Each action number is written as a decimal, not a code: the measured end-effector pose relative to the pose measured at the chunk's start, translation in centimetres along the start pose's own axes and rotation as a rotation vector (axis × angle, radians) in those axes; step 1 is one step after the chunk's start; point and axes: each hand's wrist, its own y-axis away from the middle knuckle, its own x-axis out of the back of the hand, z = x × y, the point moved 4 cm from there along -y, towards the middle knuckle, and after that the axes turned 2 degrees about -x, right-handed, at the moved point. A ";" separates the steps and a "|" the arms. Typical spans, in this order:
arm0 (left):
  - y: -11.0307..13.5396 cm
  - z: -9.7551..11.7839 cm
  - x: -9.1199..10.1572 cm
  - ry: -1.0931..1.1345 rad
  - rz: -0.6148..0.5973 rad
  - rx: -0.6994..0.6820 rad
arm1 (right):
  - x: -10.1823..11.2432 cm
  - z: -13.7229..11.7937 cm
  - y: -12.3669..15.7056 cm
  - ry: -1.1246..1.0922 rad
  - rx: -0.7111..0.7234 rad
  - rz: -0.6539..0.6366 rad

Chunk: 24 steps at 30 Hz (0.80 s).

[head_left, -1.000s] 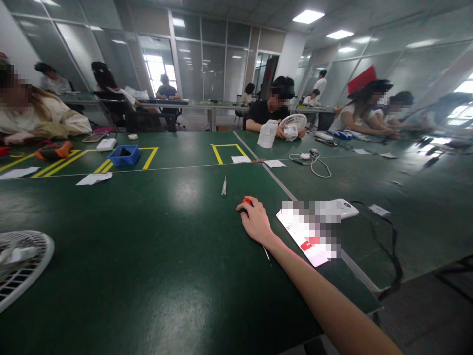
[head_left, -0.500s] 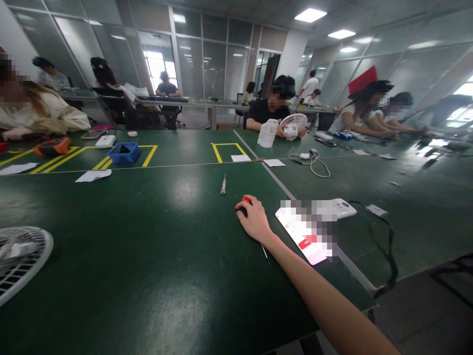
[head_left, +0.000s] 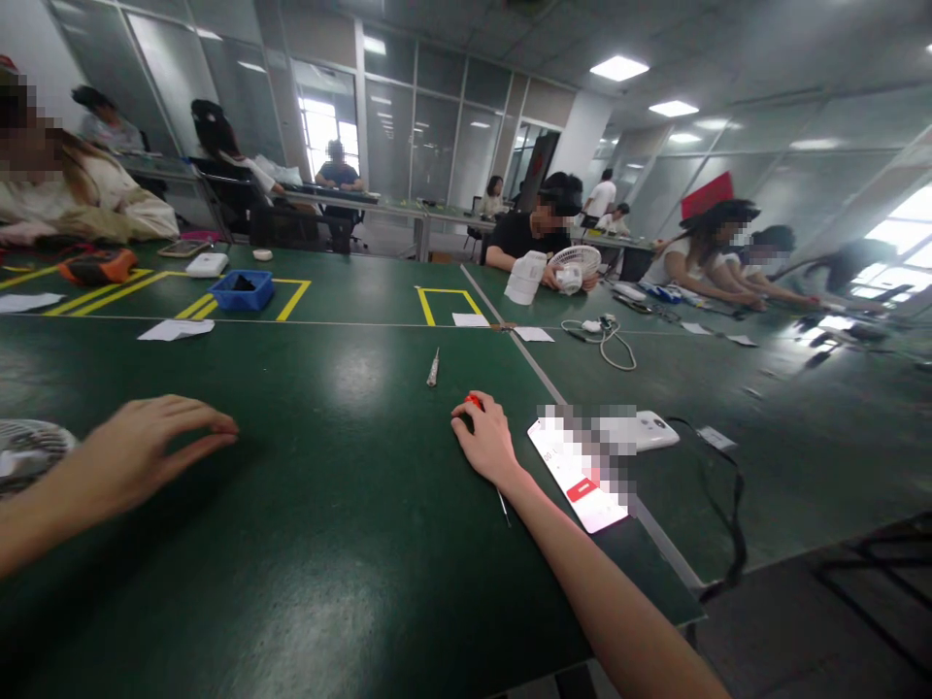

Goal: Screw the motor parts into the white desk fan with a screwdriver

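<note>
Item 1: slender screwdriver with a bright red handle and thin silver metal shaft [head_left: 504,507]. One, right of centre in the scene. Handle end far, shaft running near and slightly right. Middle portion covered, red showing only in part; full shape of handle cannot be told.

Item 2: round white plastic fan grille with slatted ribs and a solid rim [head_left: 58,428]. One, at far left edge, cut off by the view, near portion covered. White contents inside, too unclear to identify.
</note>
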 end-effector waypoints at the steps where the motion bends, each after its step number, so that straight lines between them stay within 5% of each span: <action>1: -0.6 1.2 -1.7 0.023 -0.082 -0.037 | 0.0 0.0 0.0 0.003 0.005 -0.001; 8: -3.7 12.2 -11.2 0.227 -0.114 -0.107 | 0.0 -0.1 -0.1 0.003 0.018 -0.023; 13: -4.5 15.9 -13.8 0.208 -0.074 -0.175 | 0.1 -0.1 -0.1 0.002 0.031 -0.041; 20: -2.8 14.0 -12.7 -0.023 -0.018 -0.111 | 0.2 0.0 -0.1 0.007 0.062 -0.075; 24: -1.0 9.6 -7.3 -0.239 0.091 0.025 | 0.4 -0.1 0.0 -0.017 0.091 -0.074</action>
